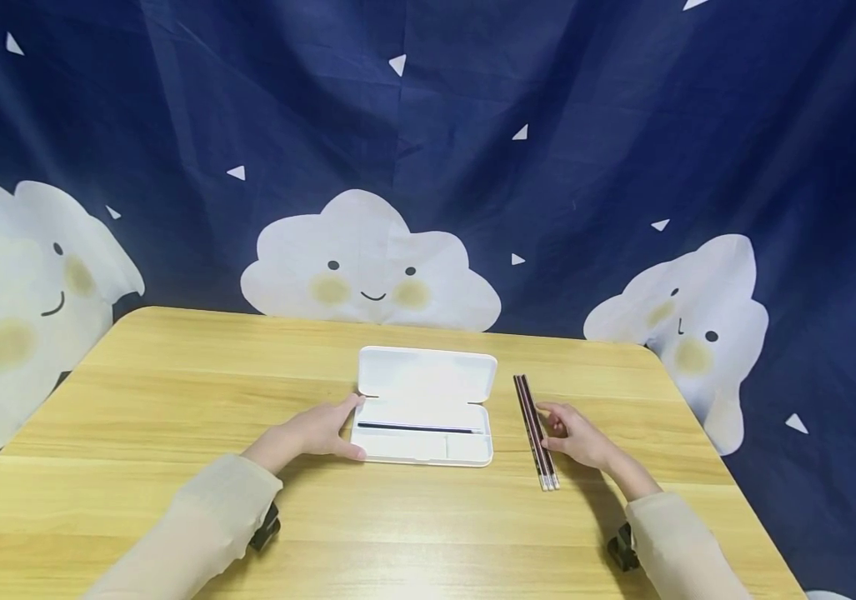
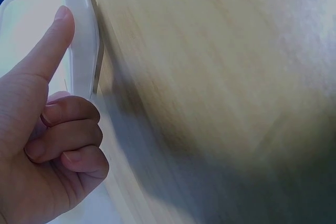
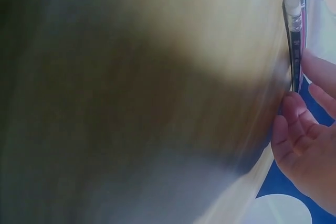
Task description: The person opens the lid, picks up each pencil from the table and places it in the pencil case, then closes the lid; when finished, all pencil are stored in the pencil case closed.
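Note:
A white pencil case (image 1: 405, 448) lies with its lid (image 1: 428, 375) raised at the back. One dark pencil (image 1: 416, 428) is inside, lengthwise. My left hand (image 1: 322, 429) holds the case's left end, index finger near the hinge and thumb at the front corner; its other fingers curl under the palm in the left wrist view. Right of the case, three dark pencils (image 1: 531, 425) lie side by side, white erasers toward me. My right hand (image 1: 578, 437) is at their right side, thumb and index fingertips touching them, the other fingers loosely bent.
The case and pencils rest on a wooden table (image 1: 412, 525) with rounded far corners. Behind it hangs a dark blue curtain (image 1: 473, 167) with smiling clouds and small white triangles. Each wrist carries a black device, seen under the left sleeve (image 1: 225, 500) and the right sleeve (image 1: 668, 533).

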